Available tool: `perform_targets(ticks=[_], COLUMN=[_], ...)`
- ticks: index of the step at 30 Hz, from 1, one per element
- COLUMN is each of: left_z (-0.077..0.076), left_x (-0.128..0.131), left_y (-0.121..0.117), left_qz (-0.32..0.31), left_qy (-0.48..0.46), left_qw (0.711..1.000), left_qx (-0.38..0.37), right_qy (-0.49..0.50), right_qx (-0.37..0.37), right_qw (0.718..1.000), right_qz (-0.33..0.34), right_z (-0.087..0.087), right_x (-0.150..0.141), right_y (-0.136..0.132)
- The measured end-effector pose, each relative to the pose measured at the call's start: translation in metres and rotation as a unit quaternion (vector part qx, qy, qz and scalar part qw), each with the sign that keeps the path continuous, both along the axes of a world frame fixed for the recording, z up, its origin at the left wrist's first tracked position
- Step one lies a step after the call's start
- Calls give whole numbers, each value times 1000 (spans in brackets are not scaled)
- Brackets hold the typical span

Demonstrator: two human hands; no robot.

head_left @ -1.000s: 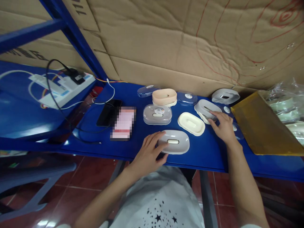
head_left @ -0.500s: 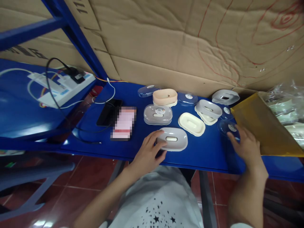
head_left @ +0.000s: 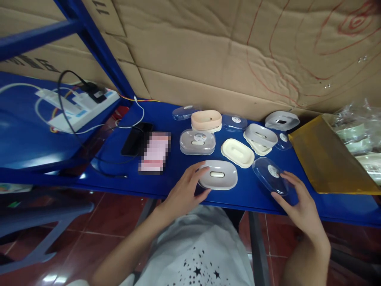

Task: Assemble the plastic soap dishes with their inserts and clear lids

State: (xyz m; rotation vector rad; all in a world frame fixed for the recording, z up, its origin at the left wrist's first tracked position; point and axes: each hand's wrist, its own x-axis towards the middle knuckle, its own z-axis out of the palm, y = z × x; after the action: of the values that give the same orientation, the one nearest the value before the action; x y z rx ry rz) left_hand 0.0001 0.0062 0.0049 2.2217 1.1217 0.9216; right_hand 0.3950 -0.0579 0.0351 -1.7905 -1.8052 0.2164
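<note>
Close to the table's front edge, my left hand (head_left: 189,186) grips the left end of a grey oval soap dish (head_left: 228,180), with a pale strip showing in its slot. My right hand (head_left: 300,202) has thumb and fingers closed around the right end of a clear plastic lid (head_left: 266,178) bearing a round sticker. That lid is tilted beside the dish, apart from it. Behind them lies a cream oval tray (head_left: 238,152). A grey soap dish under a clear lid (head_left: 197,147) stands behind my left hand.
Further back are a peach soap dish (head_left: 206,119), another grey dish (head_left: 262,136), a grey part (head_left: 282,120) and more clear lids (head_left: 234,123). A brown box (head_left: 327,159) with bagged pieces stands right. Phones (head_left: 156,153), cables and a power strip (head_left: 83,115) lie left.
My right hand has taken hold of the clear lid and brought it left and up towards the grey dish. My left hand keeps its hold; the dish has shifted slightly right.
</note>
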Motion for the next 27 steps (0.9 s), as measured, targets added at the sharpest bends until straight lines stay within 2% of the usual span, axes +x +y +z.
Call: perform_targets(ticks=[2,7,10,14,27], left_z=[-2,-6,-5,-4,-6], left_x=[-1,-2,-3,-3,-6], left_y=[1,1,2,2,1], left_qz=[-8,-10,-13,-23,-23], left_qy=[-12,-38,-32,-22,6], left_qw=[1000,998,998,998,997], left_qx=[-15,-45,-59,-60,-73], right_qy=[37,45,26,-2,-48], right_qx=[6,-62,-80,-77,-12], right_qw=[998,966,948,942,948], right_qz=[43,249,307,326,313], right_z=[6,14,13,9,-12], right_x=[-17,-77,-97,-102,-122], right_y=[4,33,52,64,60])
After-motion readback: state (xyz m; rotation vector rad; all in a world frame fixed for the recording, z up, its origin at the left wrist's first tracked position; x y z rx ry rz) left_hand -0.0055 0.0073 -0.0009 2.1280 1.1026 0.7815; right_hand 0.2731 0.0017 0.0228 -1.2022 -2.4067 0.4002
